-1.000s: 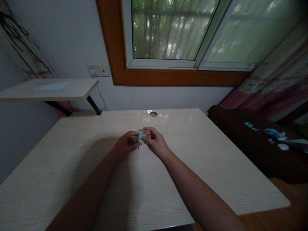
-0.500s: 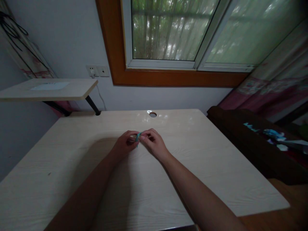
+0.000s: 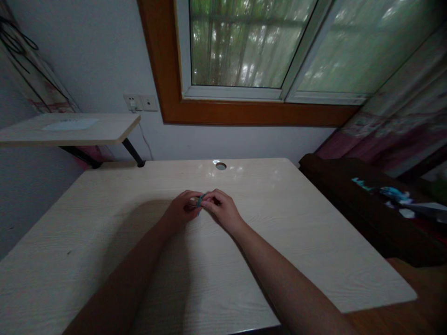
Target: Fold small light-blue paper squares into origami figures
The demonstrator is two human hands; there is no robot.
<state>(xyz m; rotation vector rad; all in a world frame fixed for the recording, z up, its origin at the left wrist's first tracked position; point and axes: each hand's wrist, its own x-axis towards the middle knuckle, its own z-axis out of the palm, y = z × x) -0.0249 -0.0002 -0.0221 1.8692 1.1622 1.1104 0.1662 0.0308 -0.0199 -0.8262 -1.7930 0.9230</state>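
Between my two hands, near the middle of the desk (image 3: 279,246), is a small thin teal strip (image 3: 199,201), its kind too small to make out. My left hand (image 3: 182,207) pinches it from the left, thumb and fingers curled round. From the right, my right hand (image 3: 220,208) has its thumb and fingertips closed on the strip's upper part. Something pale and thin shows inside the left hand's grip, too small to name. Both hands are just above the desktop, and the fingers hide part of the strip.
A raised shelf (image 3: 115,132) on black legs stands at the back left, with a pale sheet on it. A round cable hole (image 3: 221,166) pierces the desk's back edge. To the right sits dark brown furniture (image 3: 345,204) with several coloured items. A window is behind.
The hands stay almost in place, with the right fingers shifting slightly on the teal strip. The whole view has moved a little.
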